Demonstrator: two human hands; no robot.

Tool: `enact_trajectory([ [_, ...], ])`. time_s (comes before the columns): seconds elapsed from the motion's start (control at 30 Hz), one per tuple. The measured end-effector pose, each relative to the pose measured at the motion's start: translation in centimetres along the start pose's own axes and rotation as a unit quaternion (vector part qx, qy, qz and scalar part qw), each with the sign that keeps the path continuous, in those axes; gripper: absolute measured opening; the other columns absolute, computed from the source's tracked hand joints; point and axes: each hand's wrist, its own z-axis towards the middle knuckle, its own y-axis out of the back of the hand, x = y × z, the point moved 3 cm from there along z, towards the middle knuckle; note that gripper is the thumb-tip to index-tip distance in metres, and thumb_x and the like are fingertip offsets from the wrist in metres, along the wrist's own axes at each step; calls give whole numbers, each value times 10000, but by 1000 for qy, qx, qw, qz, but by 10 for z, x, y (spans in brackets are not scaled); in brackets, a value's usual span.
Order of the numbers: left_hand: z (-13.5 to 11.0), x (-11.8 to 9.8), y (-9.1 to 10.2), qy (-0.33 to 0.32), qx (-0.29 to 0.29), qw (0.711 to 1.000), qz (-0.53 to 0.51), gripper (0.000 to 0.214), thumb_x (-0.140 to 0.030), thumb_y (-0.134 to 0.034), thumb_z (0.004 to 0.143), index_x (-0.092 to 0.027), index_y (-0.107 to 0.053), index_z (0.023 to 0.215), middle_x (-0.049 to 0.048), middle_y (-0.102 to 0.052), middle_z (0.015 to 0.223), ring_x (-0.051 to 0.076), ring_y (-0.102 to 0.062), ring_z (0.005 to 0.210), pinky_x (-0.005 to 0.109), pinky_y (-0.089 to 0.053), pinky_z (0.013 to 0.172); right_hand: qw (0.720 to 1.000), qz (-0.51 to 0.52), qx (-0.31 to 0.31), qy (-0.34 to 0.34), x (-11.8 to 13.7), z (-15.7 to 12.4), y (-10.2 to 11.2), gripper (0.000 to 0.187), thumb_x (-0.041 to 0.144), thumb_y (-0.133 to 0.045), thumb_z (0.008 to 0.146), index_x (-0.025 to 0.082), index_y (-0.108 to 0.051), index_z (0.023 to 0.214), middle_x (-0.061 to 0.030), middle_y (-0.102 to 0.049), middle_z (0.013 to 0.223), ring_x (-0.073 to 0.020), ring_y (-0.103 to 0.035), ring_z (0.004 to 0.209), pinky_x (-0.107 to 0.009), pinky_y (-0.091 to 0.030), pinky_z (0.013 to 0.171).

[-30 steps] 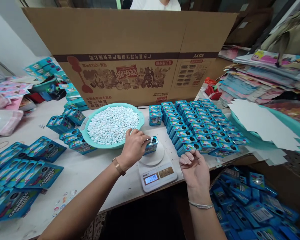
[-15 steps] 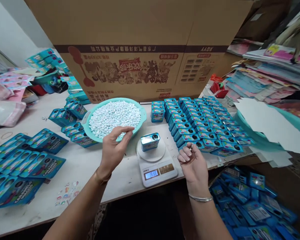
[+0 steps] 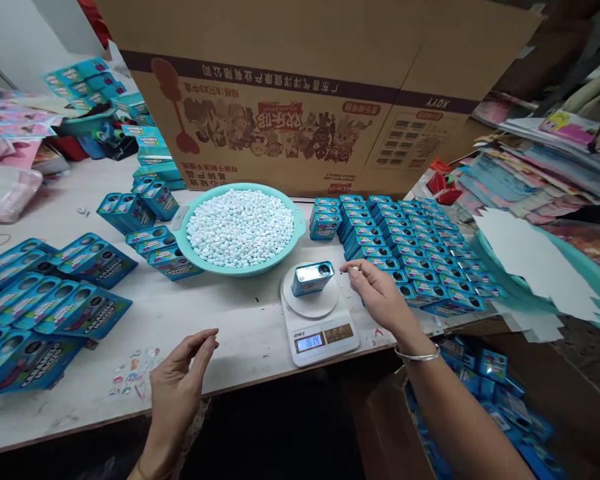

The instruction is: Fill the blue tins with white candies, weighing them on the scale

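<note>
Only one tin [image 3: 313, 278], seemingly open, tops one scale [image 3: 321, 335]

Scale display [image 3: 311, 342]: digits too small, unreadable. Right hand [image 3: 375, 293] fingertips: pinched item (if any) too small to identify. Tin [image 3: 313, 277] interior hidden. Cardboard box [image 3: 305, 80] top cut by frame edge.

right hand [image 3: 377, 293]: beside tin [image 3: 313, 278] on scale [image 3: 320, 333] | left hand [image 3: 177, 387]: over table [image 3: 250, 333] edge
</note>
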Motion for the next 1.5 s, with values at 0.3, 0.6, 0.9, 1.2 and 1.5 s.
enact_trajectory([
  [0.3,-2,17,-16,47,72,996,-9,440,-571,-711,676,-216,-749,932,55,-749,933,256,-707,897,368,-562,858,930,-355,75,65,23,21,-15,268,317,-387,983,207,-603,1099,-38,-674,747,-203,-608,645,-287,-327,597],
  [0.6,-2,29,-15,57,77,995,7,493,-595,-700,674,-201,-748,967,75,-748,997,290,-680,996,455,-500,999,960,-264,61,71,24,33,-11,252,328,-477,949,197,-586,1133,4,-587,690,-174,-550,617,-291,-378,618],
  [0.9,3,-9,-21,-85,72,993,42,344,-496,-651,802,-216,-718,990,48,-712,963,225,-673,920,384,-543,902,918,311,-242,-38,0,-37,39,168,337,-727,791,213,-618,824,88,-313,535,-71,-226,449,-187,-194,393],
  [1.2,9,-76,-70,-413,83,898,129,268,-266,-599,910,-207,-649,1166,80,-639,1068,216,-619,1016,362,-531,893,823,462,-276,-183,-66,-107,15,270,326,-826,691,168,-639,806,94,-332,542,-24,-236,426,-125,-241,372],
  [1.5,4,-107,-132,-543,138,771,304,268,-192,-528,928,-212,-647,1167,97,-681,1107,307,-553,1158,579,-368,1050,826,479,-250,-163,-48,-78,3,256,308,-794,689,198,-671,885,23,-513,707,-64,-399,520,-178,-354,436],
])
